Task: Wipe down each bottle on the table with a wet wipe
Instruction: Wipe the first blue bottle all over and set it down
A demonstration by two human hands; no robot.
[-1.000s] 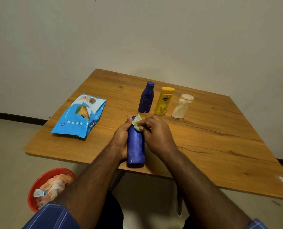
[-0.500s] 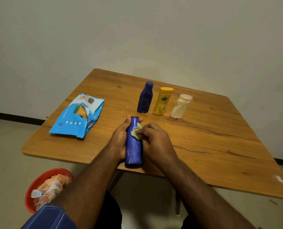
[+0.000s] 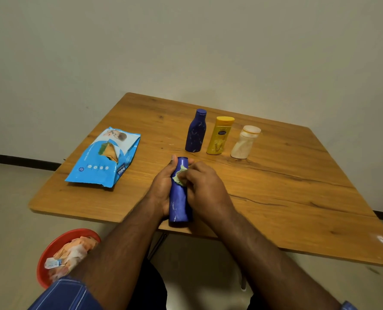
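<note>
Blue bottles (image 3: 179, 193) two, yellow (image 3: 220, 135) one, white (image 3: 244, 142) one

A plain room in a home, by the look of it: a bare cream wall (image 3: 186, 41) with a dark skirting strip (image 3: 22, 162) meets a pale floor (image 3: 9, 220). A small wood-grain counter (image 3: 286, 198) stands with its far corner near the wall. Toiletry bottles (image 3: 220, 135) stand toward its far edge, a pack of baby wipes (image 3: 105, 157) lies near its left edge, and a red basin (image 3: 49, 251) of used wipes sits on the floor.

Dim, warm, even light; soft shadows under the table (image 3: 298, 198) (wide-angle bending at edges), slight softness overall.
</note>
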